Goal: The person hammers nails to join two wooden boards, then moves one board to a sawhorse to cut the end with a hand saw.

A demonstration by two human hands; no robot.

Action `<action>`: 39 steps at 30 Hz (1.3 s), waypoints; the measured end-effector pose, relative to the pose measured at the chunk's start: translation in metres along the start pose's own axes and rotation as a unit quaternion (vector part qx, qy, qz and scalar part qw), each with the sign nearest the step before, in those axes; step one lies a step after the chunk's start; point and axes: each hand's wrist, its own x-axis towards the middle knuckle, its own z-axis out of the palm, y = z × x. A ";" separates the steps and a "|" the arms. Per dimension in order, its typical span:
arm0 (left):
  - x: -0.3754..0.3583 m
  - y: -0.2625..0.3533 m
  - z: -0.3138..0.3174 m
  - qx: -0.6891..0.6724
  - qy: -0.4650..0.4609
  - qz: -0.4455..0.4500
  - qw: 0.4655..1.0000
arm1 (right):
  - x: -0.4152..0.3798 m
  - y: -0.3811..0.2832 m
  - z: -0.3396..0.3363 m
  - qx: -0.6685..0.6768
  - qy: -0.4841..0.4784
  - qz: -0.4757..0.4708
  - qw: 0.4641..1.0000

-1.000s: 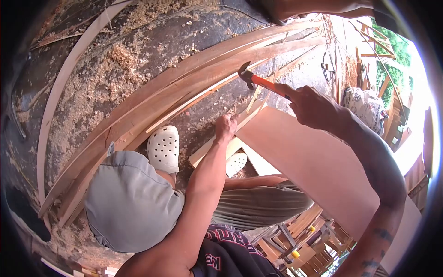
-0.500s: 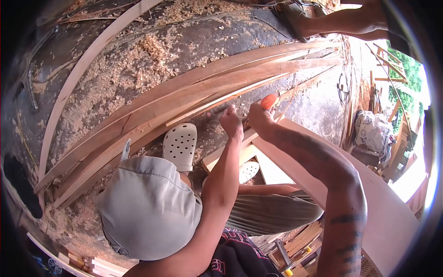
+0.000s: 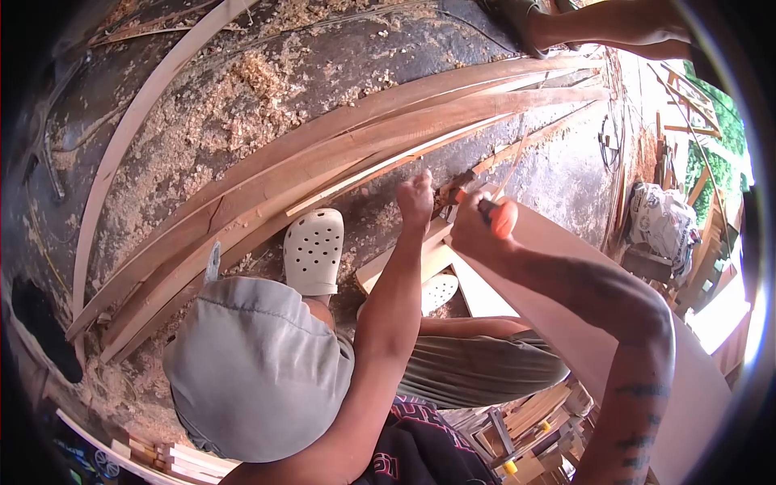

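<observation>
My right hand (image 3: pixel 473 229) grips a hammer by its orange-and-black handle (image 3: pixel 503 218); its dark head is only partly visible beyond my fingers. My left hand (image 3: pixel 416 198) is closed just to the left of it, fingers bent together, and whatever they may hold is hidden. Below both hands lies a wooden frame piece (image 3: pixel 432 260), joined or set against a large flat wooden panel (image 3: pixel 614 315) under my right forearm. Long wooden boards (image 3: pixel 356 145) lie on the floor past my hands.
Wood shavings (image 3: pixel 259 89) cover much of the dark floor. My feet wear pale clogs (image 3: pixel 314 252). Another person's leg (image 3: pixel 606 31) stands at the top right. A white sack (image 3: pixel 659 222) is at the right, and wood offcuts (image 3: pixel 533 420) lie below my lap.
My right hand has swung right and down, so the hammer's handle now shows more of its length. My left hand has shifted slightly right, still closed.
</observation>
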 end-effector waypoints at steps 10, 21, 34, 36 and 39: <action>0.011 0.006 0.001 -0.063 -0.115 -0.051 0.990 | 0.040 -0.011 0.022 0.053 -0.083 0.092 0.991; 0.027 0.022 0.019 -0.019 -0.012 -0.051 0.998 | 0.027 0.007 0.039 0.169 -0.049 0.126 0.976; 0.015 0.033 0.015 -0.110 0.065 0.004 0.992 | -0.021 0.038 0.070 0.437 -0.068 0.145 0.885; 0.012 0.034 0.012 0.013 0.050 -0.027 0.998 | -0.037 0.029 0.090 0.465 -0.063 0.164 0.868; 0.003 0.017 0.026 0.081 0.057 0.028 0.995 | -0.047 0.025 0.106 0.465 -0.050 0.181 0.865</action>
